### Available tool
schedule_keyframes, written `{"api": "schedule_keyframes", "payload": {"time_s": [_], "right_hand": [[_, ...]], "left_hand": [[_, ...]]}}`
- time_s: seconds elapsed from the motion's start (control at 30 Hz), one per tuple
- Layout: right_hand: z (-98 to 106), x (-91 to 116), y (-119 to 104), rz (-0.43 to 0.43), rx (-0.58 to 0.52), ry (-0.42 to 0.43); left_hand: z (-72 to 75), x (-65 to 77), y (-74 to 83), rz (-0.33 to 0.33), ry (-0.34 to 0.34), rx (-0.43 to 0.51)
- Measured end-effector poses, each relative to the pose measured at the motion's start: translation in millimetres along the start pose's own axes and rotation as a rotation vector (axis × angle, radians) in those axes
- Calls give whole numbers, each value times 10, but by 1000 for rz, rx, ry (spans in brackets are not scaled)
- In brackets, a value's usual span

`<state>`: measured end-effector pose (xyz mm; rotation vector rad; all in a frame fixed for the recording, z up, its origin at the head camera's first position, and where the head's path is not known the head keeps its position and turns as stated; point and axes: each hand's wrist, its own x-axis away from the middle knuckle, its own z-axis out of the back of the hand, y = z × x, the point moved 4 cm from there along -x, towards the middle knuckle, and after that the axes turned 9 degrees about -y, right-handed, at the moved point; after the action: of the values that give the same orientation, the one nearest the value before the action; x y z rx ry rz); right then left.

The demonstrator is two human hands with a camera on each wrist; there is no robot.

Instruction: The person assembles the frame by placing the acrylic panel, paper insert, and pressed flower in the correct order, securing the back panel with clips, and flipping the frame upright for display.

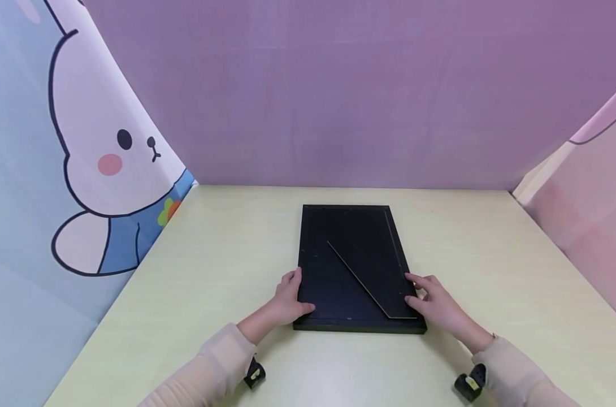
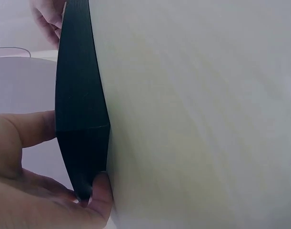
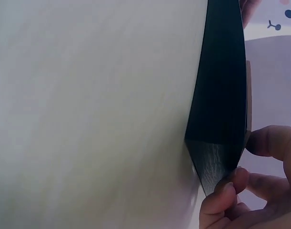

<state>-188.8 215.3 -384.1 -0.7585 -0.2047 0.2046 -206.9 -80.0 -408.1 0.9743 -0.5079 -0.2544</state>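
Observation:
A flat black rectangular box, much like a picture frame with its back up, lies on the table before me. On its upper face a thin black board with a pale cut edge lies slantwise, reaching the near right corner. My left hand grips the left side near the front, thumb on top and fingers along the edge. On the right side, my right hand holds the box, its thumb at the board's edge. The right wrist view shows fingers curled around the box's side wall. The underside of the box is hidden.
The pale table stretches out around the box. A purple cloth wall closes off the back. Printed panels stand at both sides, the left one with a cartoon animal.

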Motion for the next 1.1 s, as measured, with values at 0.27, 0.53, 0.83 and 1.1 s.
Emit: {"api": "schedule_keyframes", "payload": {"time_s": [0.27, 0.53, 0.83, 1.1], "right_hand": [[-21, -29, -12, 22, 30, -6], [-60, -39, -91, 15, 133, -38], [-30, -30, -86, 56, 168, -15], [-19, -30, -59, 83, 181, 12]], "left_hand": [[0, -1, -31, -6, -1, -5], [1, 0, -38, -10, 0, 4], [0, 3, -22, -11, 1, 6], [-3, 2, -25, -11, 1, 4]]}}
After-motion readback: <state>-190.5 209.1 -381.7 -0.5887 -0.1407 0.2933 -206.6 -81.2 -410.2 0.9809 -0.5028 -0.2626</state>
